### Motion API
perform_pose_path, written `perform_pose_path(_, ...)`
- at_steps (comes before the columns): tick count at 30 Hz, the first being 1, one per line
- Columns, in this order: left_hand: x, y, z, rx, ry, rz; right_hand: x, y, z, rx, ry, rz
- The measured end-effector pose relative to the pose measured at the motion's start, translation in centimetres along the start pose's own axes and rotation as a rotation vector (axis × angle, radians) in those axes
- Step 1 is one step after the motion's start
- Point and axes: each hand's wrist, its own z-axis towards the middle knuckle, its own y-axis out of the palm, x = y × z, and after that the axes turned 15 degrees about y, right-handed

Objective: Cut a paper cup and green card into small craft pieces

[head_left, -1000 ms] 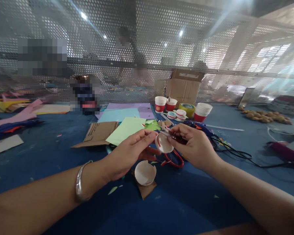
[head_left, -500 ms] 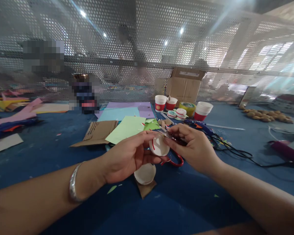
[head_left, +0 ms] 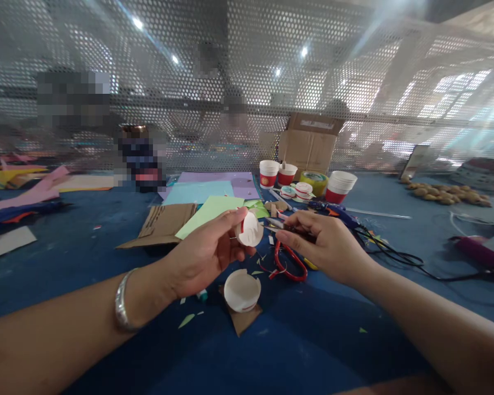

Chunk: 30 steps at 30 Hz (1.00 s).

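My left hand point(head_left: 211, 247), with a silver bangle at the wrist, is closed around a cut-down white paper cup point(head_left: 250, 230). A strip of red shows along the cup's edge, and its inside faces right. Just right of it, my right hand point(head_left: 327, 238) grips scissors point(head_left: 276, 224), their blades pointing at the cup and slightly apart from it. The fingers mostly hide the scissor handles. Below the hands, a second cut-down cup point(head_left: 242, 292) rests on a small piece of brown cardboard point(head_left: 239, 322). A red-handled tool point(head_left: 290, 266) lies under my right hand.
Coloured paper sheets point(head_left: 208, 214) and folded cardboard point(head_left: 164, 222) lie ahead. Behind stand red-and-white paper cups point(head_left: 340, 186), a tape roll point(head_left: 314, 184) and a cardboard box point(head_left: 308, 142). A blue glue gun point(head_left: 337, 211) trails a black cable at right. Paper scraps litter the blue table point(head_left: 148, 351).
My left hand has drawn the held cup a little left and turned it, away from the scissors. The red-handled tool and the lower cup now show more fully.
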Motion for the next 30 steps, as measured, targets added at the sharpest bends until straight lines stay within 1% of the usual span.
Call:
perform_pose_path(6, -0.29, -0.09, -0.31, -0.078, 0.100, 0.111, 0.04, 0.03, -0.09, -0.035, 0.022, -0.015)
perform_pose_path(10, -0.27, -0.05, -0.63, -0.139, 0.129, 0.197, 0.05, 0.12, -0.11, -0.076, 0.053, -0.003)
perform_pose_path(14, -0.23, -0.09, -0.73, -0.183, 0.149, 0.237, -0.06, 0.10, -0.09, -0.093, 0.044, -0.018)
perform_pose_path(23, -0.03, 0.01, -0.66, -0.201, 0.157, 0.284, 0.18, 0.11, -0.19, -0.091, 0.036, -0.011)
perform_pose_path(30, 0.06, -0.16, -0.69, -0.223, 0.215, 0.349, 0.14, 0.06, -0.28, -0.111, 0.048, 0.021)
